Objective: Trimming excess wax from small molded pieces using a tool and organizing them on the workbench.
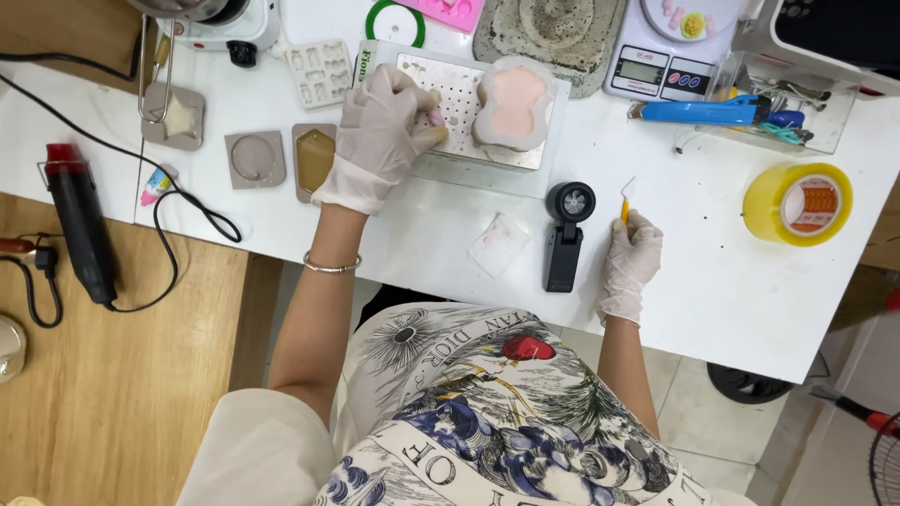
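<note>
On the white worktable (712,281), seen from the head camera:

Left hand (382,131), in a white disposable glove: fingers curled together and pinched on a small pink piece (437,117), held at the fingertips directly over the white perforated metal plate (459,103). This plate caps a shallow white box near the table's far side.

Pale pink, lobed silicone mould (514,105): rests on the same perforated plate, just right of the pinched piece, apart from the fingers.

Right hand (630,262), also gloved: closed around a thin yellow-handled pick tool (625,204), tip pointing up and away from the body, held over bare tabletop near the front edge.

Black handheld fan (566,234): lies flat just left of the right hand, not touching it. Crumpled white tissue with pink stains (499,245): left of the fan.

Two grey square moulds (281,159): left of the left wrist. Black heat gun (80,220): on the wooden surface at far left, cord trailing onto the table.

Yellow roll of packing tape (797,202): near the right edge, well apart from both hands.

Open room: bare white surface between the right hand and the tape roll, and along the near edge.
</note>
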